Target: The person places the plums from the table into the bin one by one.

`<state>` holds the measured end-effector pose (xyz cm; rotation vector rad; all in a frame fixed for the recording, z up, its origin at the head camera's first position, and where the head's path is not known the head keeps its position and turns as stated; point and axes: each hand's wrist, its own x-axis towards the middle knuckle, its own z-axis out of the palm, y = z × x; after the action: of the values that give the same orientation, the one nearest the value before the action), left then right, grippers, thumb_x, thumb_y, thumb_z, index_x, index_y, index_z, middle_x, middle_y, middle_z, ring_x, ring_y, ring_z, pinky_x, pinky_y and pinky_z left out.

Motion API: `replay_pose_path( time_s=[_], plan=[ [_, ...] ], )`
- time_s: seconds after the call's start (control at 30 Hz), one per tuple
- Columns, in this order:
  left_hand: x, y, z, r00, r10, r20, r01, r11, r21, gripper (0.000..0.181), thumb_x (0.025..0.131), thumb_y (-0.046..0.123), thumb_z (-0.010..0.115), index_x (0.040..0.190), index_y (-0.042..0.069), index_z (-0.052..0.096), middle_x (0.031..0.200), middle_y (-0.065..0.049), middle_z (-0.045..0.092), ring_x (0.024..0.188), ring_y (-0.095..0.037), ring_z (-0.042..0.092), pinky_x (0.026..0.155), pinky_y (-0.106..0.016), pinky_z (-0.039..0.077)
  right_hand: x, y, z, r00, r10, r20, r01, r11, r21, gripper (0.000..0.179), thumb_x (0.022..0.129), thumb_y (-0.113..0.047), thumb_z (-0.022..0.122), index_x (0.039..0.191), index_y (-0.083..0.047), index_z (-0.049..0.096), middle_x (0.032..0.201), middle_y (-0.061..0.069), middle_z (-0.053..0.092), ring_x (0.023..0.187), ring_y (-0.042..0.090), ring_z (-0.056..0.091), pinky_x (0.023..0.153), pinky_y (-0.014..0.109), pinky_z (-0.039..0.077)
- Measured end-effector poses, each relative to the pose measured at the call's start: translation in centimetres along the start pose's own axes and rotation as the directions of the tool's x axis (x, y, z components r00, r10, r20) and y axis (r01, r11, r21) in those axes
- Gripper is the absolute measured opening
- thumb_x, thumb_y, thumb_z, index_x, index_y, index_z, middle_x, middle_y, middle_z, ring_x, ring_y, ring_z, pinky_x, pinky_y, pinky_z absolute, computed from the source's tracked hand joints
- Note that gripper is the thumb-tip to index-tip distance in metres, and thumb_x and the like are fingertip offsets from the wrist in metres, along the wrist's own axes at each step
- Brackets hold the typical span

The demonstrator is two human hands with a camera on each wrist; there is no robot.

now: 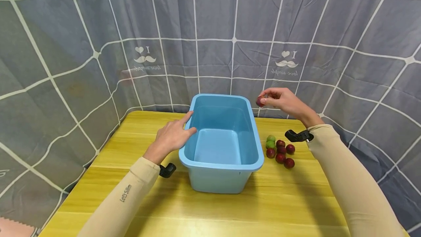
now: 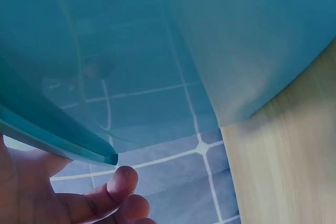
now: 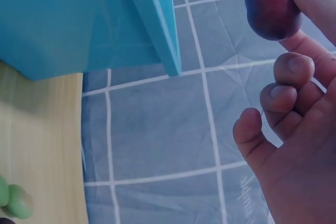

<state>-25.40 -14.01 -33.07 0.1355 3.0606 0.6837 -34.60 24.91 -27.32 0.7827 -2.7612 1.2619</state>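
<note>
A deep light-blue plastic basin point(image 1: 217, 166) stands on the table with nothing inside. My left hand point(image 1: 171, 134) holds its left rim, thumb and forefinger reaching over the edge; the left wrist view shows the rim point(image 2: 58, 142) just above curled fingers point(image 2: 123, 182). Up beyond the basin's right rim, my right hand point(image 1: 283, 101) pinches a dark red plum point(image 1: 260, 101) between thumb and fingertips. In the right wrist view the plum point(image 3: 272, 8) is clear, with the other fingers loosely bent below it. Several dark red plums point(image 1: 280, 158) and green round fruits point(image 1: 270, 144) lie right of the basin.
The yellow wood-grain table point(image 1: 158, 207) ends just behind the basin. A grey curtain point(image 1: 213, 57) with white grid lines hangs behind and on both sides. A pink scalloped cloth edge point(image 1: 14, 228) shows at the lower left.
</note>
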Motion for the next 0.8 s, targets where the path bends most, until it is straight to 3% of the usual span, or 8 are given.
replay_pose_path(
  time_s=[0.2, 0.3, 0.57, 0.8],
  plan=[
    [0.0, 0.0, 0.0, 1.000, 0.001, -0.008, -0.001, 1.000, 0.018, 0.071, 0.096, 0.056, 0.042, 0.161, 0.040, 0.018, 0.151, -0.016, 0.049, 0.130, -0.039, 0.052, 0.080, -0.057, 0.050, 1.3, -1.2, 0.3, 1.000, -0.005, 0.017, 0.006, 0.999, -0.037, 0.031, 0.097, -0.041, 0.066, 0.117, -0.017, 0.071, 0.090, 0.009, 0.060, 0.086, 0.024, 0.053, 0.077, 0.033, 0.045],
    [0.0, 0.0, 0.0, 1.000, 0.003, -0.004, -0.003, 1.000, 0.024, 0.071, 0.097, 0.056, 0.042, 0.162, 0.039, 0.017, 0.151, -0.017, 0.048, 0.131, -0.041, 0.051, 0.081, -0.059, 0.050, 2.0, -1.6, 0.5, 0.999, -0.007, 0.040, 0.008, 0.999, -0.032, 0.032, 0.096, -0.043, 0.067, 0.115, -0.018, 0.071, 0.089, 0.009, 0.061, 0.087, 0.024, 0.055, 0.079, 0.034, 0.046],
    [0.0, 0.2, 0.0, 1.000, -0.003, -0.005, 0.003, 0.999, 0.038, 0.071, 0.097, 0.056, 0.042, 0.162, 0.039, 0.017, 0.150, -0.017, 0.050, 0.129, -0.040, 0.051, 0.079, -0.056, 0.051, 4.0, -3.0, 1.4, 0.989, -0.056, 0.134, 0.062, 0.997, -0.041, 0.029, 0.096, -0.039, 0.067, 0.115, -0.017, 0.072, 0.101, 0.006, 0.071, 0.091, 0.025, 0.060, 0.087, 0.037, 0.047],
    [-0.2, 0.1, -0.1, 1.000, 0.001, -0.009, 0.000, 0.999, 0.043, 0.071, 0.097, 0.056, 0.041, 0.162, 0.039, 0.017, 0.148, -0.018, 0.051, 0.127, -0.040, 0.052, 0.079, -0.056, 0.050, 5.8, -4.4, 2.6, 0.977, -0.055, 0.208, 0.061, 0.998, -0.023, 0.029, 0.095, -0.039, 0.070, 0.114, -0.018, 0.072, 0.108, 0.005, 0.070, 0.105, 0.036, 0.059, 0.094, 0.049, 0.045]
  ],
)
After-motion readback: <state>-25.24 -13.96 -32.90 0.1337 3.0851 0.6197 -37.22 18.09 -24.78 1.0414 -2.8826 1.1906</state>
